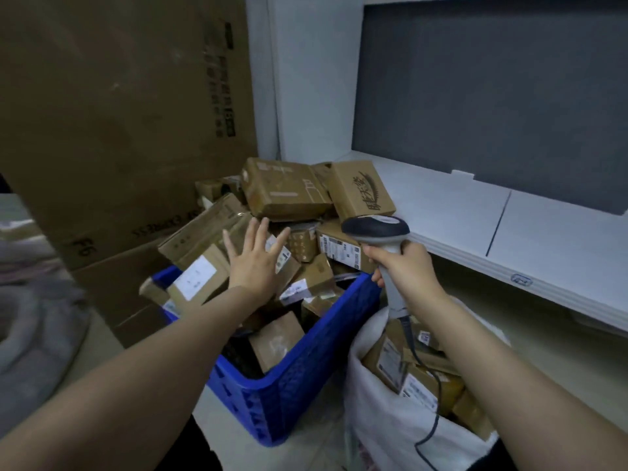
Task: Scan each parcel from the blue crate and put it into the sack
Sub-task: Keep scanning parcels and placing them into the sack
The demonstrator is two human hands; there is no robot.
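Our left hand (pixel 253 263), fingers spread, hovers over the parcels (pixel 285 188) just under its fingertips in the blue crate (pixel 306 362), right hand (pixel 404 270) curled round the scanner (pixel 375 229); we judge them stiff, light cardboard, best gripped across opposite edges.

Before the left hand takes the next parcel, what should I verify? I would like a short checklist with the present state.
1. Left hand free: ok, open over the parcels.
2. Scanner ready: ok, right hand grips its handle.
3. Crate has parcels: ok, piled above the rim.
4. Sack open: ok, parcels show inside.
5. Cable clear of sack: not ok, it hangs across the mouth.
6. Target parcel chosen: cannot tell.
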